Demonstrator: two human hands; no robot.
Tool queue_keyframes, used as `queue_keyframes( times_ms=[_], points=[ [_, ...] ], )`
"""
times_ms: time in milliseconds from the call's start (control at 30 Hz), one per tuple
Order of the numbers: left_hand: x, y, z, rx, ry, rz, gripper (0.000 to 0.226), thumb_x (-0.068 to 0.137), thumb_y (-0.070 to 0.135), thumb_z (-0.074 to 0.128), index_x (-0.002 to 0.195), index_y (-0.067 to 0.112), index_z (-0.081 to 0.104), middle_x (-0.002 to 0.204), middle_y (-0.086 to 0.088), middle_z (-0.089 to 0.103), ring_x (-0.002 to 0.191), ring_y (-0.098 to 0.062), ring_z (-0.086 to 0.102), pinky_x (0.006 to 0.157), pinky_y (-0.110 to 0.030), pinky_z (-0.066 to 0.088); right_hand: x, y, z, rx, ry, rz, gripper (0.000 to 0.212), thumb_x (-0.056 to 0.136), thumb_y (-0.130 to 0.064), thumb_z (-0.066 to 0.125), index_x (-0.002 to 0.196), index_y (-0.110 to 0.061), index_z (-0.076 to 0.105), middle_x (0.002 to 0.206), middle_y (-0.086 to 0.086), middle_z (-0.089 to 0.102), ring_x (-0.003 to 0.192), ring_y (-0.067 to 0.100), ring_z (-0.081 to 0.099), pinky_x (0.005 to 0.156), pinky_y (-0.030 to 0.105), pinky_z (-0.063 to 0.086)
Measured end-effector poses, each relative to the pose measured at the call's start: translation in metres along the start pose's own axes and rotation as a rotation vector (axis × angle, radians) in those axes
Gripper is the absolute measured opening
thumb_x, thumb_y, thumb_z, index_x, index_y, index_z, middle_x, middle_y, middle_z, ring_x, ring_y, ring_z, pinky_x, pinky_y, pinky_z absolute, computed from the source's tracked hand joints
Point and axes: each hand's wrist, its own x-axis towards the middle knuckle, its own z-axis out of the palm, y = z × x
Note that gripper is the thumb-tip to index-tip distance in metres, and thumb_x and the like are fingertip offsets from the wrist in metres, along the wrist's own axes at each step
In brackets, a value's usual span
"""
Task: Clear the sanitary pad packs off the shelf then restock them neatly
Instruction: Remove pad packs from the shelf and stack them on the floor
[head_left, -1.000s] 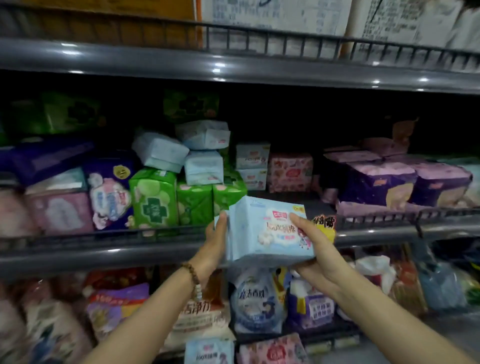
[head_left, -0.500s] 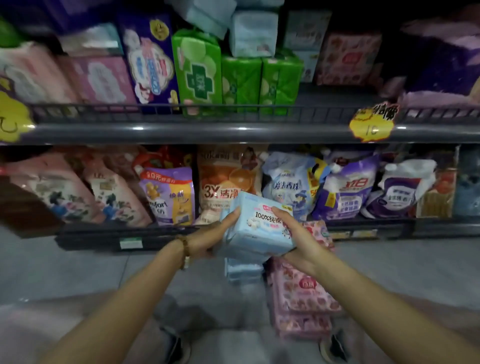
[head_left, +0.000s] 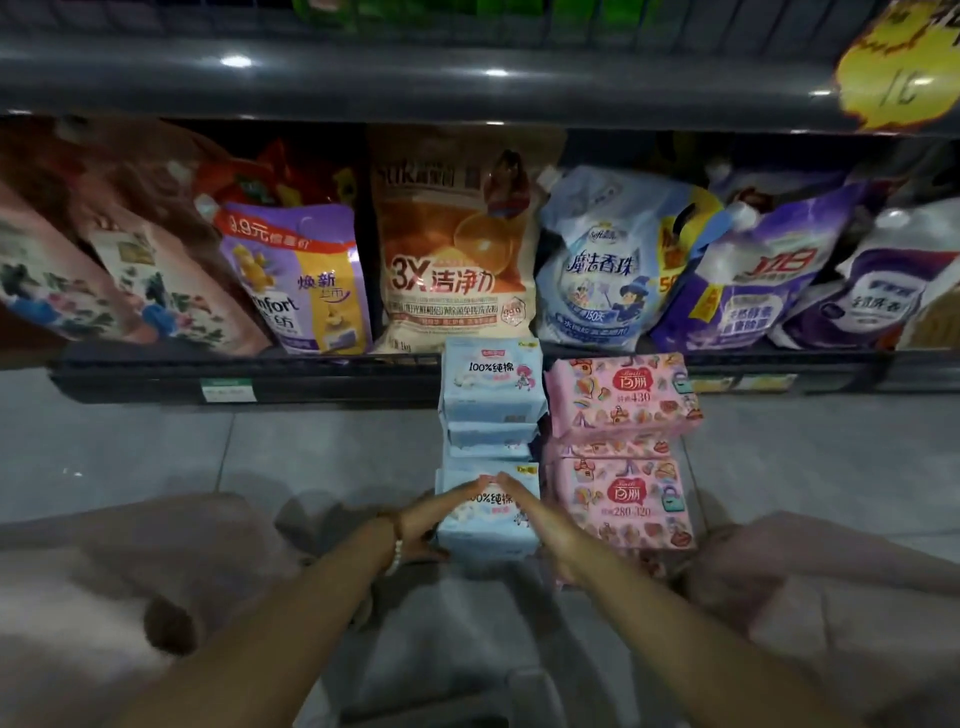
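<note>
Pale-blue pad pack (head_left: 488, 530) lies on grey floor tiles (head_left: 156, 457), at 6 o'clock from frame centre. Left hand (head_left: 421, 525) and right hand (head_left: 540, 519) rest over its top, fingers near straight, tips meeting at its far edge. Thumbs possibly tucked at the near corners; light too dim to be sure. Second blue stack (head_left: 491, 389) at 12 o'clock of it. Pink packs (head_left: 621, 400) at 3 o'clock, just beside. Detergent pouches (head_left: 452, 249) line the bottom shelf (head_left: 311, 382) beyond.
</note>
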Motion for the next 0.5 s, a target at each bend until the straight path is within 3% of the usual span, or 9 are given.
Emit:
queue_keyframes(
  times_ms=[67,200,300,400,500],
  points=[
    [0.015,-0.005,0.001,-0.033,0.029,0.000,0.075,0.059,0.062,0.077,0.122,0.024,0.059,0.111,-0.004,0.070,0.108,-0.025,0.064,0.096,-0.046,0.050,0.017,0.007,-0.006,0.051,0.002,0.011,0.051,0.082,-0.053,0.062,0.123,-0.025,0.056,0.120,0.000,0.065,0.109,0.017,0.062,0.101,0.039,0.047],
    [0.043,-0.013,0.003,-0.030,0.066,0.025,0.082,0.048,0.070,0.078,0.116,0.030,0.059,0.108,0.000,0.072,0.103,-0.024,0.066,0.093,-0.048,0.051,0.046,0.019,-0.013,-0.014,0.060,0.032,0.052,0.086,-0.054,0.058,0.130,-0.025,0.052,0.125,-0.002,0.061,0.113,0.018,0.057,0.103,0.034,0.041],
    [0.059,-0.019,0.002,-0.045,0.166,0.054,0.081,0.049,0.071,0.075,0.116,0.030,0.057,0.103,0.001,0.072,0.099,-0.023,0.067,0.087,-0.046,0.054,0.062,0.028,-0.011,0.025,0.113,0.002,0.035,0.091,-0.044,0.057,0.121,-0.027,0.052,0.117,0.000,0.063,0.106,0.017,0.059,0.097,0.030,0.044],
    [0.066,-0.019,-0.001,-0.002,0.157,0.059,0.060,0.073,0.061,0.067,0.122,0.028,0.056,0.106,0.002,0.072,0.098,-0.019,0.068,0.081,-0.038,0.056,0.077,0.037,-0.005,0.095,0.179,-0.035,0.027,0.093,-0.031,0.059,0.118,-0.020,0.056,0.117,0.004,0.065,0.101,0.018,0.063,0.086,0.025,0.051],
    [0.070,-0.019,0.002,0.047,0.135,0.060,0.032,0.092,0.041,0.054,0.122,0.028,0.053,0.115,0.002,0.067,0.093,-0.010,0.065,0.064,-0.021,0.054,0.084,0.041,-0.002,0.083,0.211,-0.080,0.032,0.096,-0.024,0.054,0.127,-0.014,0.052,0.113,0.001,0.060,0.088,0.008,0.061,0.065,0.007,0.049]
  ],
)
